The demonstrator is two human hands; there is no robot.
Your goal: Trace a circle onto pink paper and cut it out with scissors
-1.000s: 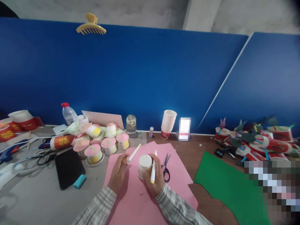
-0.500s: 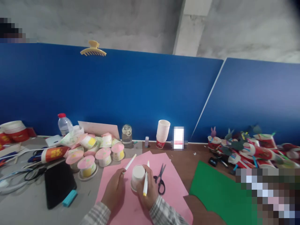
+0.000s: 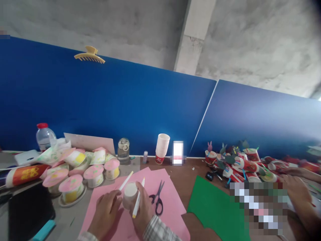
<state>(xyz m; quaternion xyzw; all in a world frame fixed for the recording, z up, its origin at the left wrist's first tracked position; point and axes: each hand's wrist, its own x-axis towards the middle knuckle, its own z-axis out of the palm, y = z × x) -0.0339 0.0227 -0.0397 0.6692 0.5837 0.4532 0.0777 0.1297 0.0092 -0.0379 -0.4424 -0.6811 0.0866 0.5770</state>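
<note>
Left hand [image 3: 106,208] closer to cup [image 3: 130,191]; co-worker's hand [image 3: 294,188] appeared (far right).

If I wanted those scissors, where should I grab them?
By the handles, from the near side, I'd say: the scissors lie on the pink paper with their handles towards the person and the pointed blades facing away.

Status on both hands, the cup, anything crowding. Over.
Left hand pinching white pen. Right hand holding upside-down white cup plus yellow-ended marker. Cup over pink paper; scissors lying close beside right hand.
</note>
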